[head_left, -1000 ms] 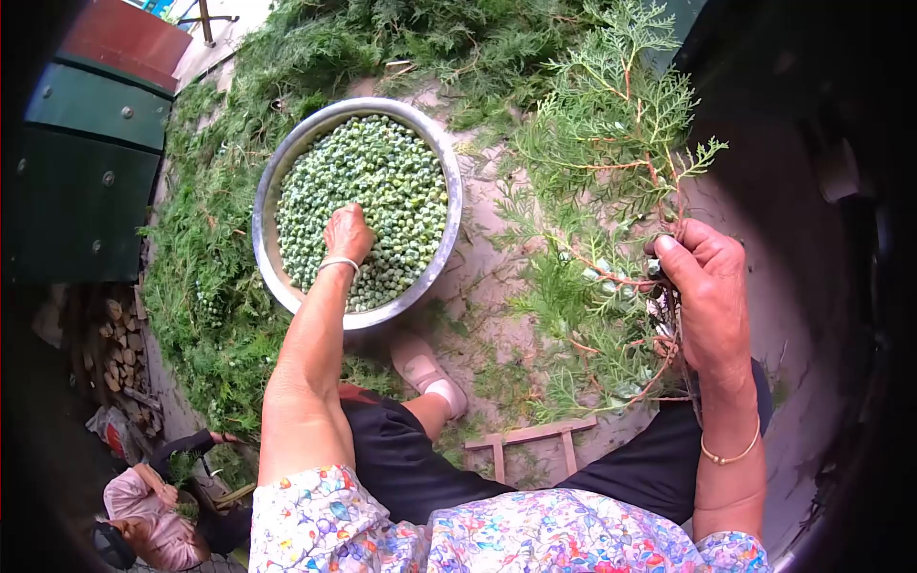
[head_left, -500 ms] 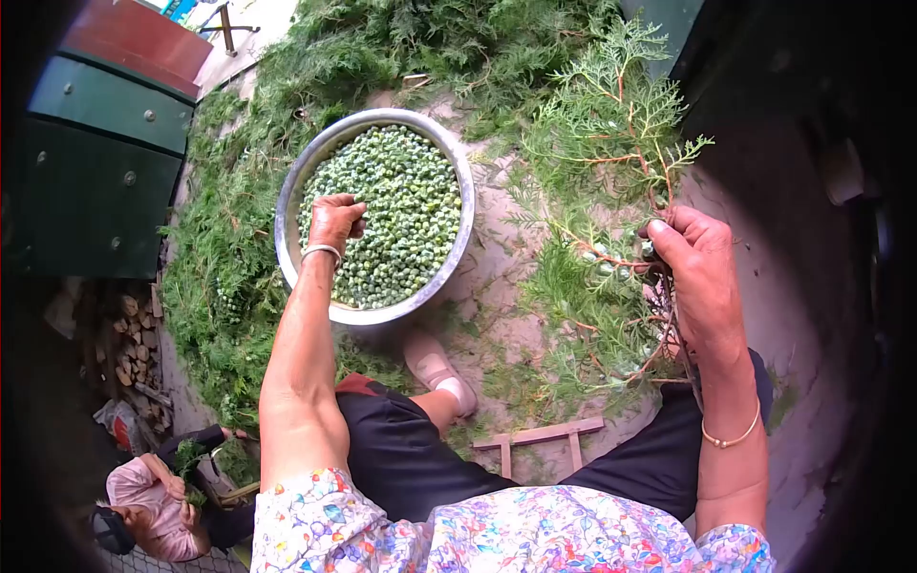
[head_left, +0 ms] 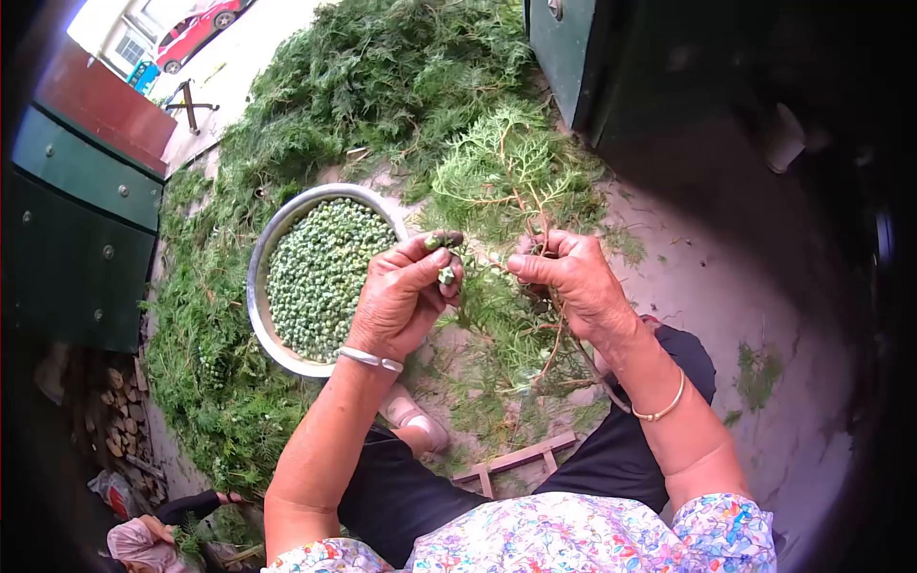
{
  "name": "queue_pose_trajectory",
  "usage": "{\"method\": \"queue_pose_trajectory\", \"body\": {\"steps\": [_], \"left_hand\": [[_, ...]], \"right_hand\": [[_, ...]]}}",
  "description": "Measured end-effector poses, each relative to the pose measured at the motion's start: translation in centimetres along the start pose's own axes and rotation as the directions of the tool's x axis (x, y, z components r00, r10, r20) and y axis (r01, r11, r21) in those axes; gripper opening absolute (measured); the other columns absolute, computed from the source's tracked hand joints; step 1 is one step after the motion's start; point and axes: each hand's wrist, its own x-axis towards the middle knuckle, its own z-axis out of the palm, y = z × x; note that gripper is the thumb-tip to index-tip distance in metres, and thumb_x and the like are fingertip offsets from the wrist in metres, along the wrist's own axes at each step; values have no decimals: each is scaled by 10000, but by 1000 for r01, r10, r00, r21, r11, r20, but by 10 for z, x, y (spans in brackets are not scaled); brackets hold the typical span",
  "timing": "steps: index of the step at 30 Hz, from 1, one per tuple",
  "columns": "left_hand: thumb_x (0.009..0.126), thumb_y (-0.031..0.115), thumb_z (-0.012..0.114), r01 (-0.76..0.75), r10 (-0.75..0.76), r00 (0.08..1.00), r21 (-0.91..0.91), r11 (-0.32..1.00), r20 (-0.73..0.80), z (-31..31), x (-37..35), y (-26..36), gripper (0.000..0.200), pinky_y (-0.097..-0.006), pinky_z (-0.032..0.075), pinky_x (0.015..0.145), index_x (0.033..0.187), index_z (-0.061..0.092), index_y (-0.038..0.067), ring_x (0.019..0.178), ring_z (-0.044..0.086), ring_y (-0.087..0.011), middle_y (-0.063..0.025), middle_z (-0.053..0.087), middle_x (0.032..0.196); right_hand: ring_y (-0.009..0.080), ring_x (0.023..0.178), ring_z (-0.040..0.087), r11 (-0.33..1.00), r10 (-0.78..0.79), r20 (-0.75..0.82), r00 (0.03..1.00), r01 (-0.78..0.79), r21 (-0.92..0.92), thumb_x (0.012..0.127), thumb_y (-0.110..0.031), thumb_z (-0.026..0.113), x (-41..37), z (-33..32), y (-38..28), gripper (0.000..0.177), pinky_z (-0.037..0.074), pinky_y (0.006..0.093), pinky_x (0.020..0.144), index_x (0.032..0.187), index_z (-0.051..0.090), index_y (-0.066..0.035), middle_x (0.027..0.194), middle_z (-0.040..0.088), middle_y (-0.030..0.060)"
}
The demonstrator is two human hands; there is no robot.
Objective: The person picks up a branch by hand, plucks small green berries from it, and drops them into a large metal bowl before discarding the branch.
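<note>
A leafy conifer branch with reddish stems is gripped between the thumb and fingers of my right hand. Close to its left, my left hand is closed on several green berries, which show at its fingertips. Just beyond and left of that hand, a round metal basin holds a large amount of similar green berries. My left forearm and hand overlap the basin's lower right edge in the view.
Cut green branches lie heaped around the basin. A wooden frame is between my legs. Another person sits at the lower left near stacked firewood. Green metal panels stand at the left, and a red car is far off.
My left hand has moved from over the basin to beside the branch and now has berries in it. The view has shifted, and my right hand with the branch is nearer the middle.
</note>
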Motion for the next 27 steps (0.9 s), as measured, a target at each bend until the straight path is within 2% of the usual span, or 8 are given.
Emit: {"method": "queue_pose_trajectory", "body": {"steps": [4, 10, 12, 13, 16, 20, 24, 27], "left_hand": [[867, 6, 593, -9, 7, 999, -51, 999, -53, 20, 3, -30, 256, -259, 466, 587, 1121, 580, -18, 682, 601, -132, -68, 637, 836], [837, -20, 613, 2, -1, 1000, -5, 1000, 28, 29, 17, -42, 357, -253, 475, 599, 1191, 578, 8, 756, 602, -129, -58, 657, 969], [839, -19, 611, -5, 5, 1000, 9, 1000, 20, 35, 19, -42, 352, -254, 475, 606, 1189, 587, 21, 753, 598, -127, -63, 656, 987], [839, -19, 612, -15, 15, 999, 18, 1000, 33, 38, 19, -43, 364, -251, 479, 602, 1198, 586, 31, 753, 598, -123, -68, 654, 999], [840, -16, 613, 10, -16, 996, 64, 998, 83, 41, 18, -41, 366, -242, 481, 592, 1202, 584, 31, 751, 601, -123, -65, 653, 998], [847, 3, 615, 8, -13, 995, 51, 999, 99, 43, 16, -43, 364, -238, 491, 590, 1207, 578, 36, 743, 604, -108, -52, 652, 975], [848, 72, 629, 33, -30, 999, -74, 997, 42, 35, 20, -46, 270, -268, 508, 616, 1108, 579, 23, 715, 614, -129, -20, 634, 852], [843, 88, 637, 41, -34, 998, -118, 992, 55, 36, 19, -44, 216, -312, 536, 656, 1031, 570, 6, 722, 629, -170, -45, 620, 833]], "right_hand": [[41, 560, 510, 987, 58, 76, 995, -69, 146, 725, -78, 765, -3, -8, -1, 231, 391, 177, 495, 918, 649, -27, 694, 602, -14], [26, 568, 535, 997, -5, 65, 998, 0, 76, 775, -92, 716, -4, -15, -12, 192, 389, 164, 481, 946, 660, -27, 704, 634, -5], [29, 571, 543, 999, -38, 131, 991, 39, -2, 780, -81, 706, -3, -16, -16, 215, 384, 160, 475, 982, 663, -22, 739, 652, 9], [35, 587, 557, 994, -47, 161, 986, 30, 108, 784, -70, 697, -6, -12, -21, 217, 417, 167, 489, 989, 663, -7, 763, 662, 26], [54, 609, 582, 1000, -4, 154, 988, 2, 15, 789, -56, 685, 0, -21, -19, 198, 463, 177, 523, 972, 661, 15, 761, 661, 34], [62, 589, 575, 999, -4, 46, 999, 3, 39, 787, -40, 679, -1, -18, -16, 187, 451, 178, 507, 960, 656, 27, 749, 655, 30], [57, 590, 565, 996, -64, -67, 996, 68, 58, 779, -36, 684, -5, -14, -16, 115, 445, 184, 522, 876, 643, 9, 730, 641, 23], [44, 570, 531, 996, -73, -113, 991, 79, 50, 780, -37, 681, -3, -16, -12, 81, 428, 188, 519, 841, 639, -6, 710, 629, 8]]}}
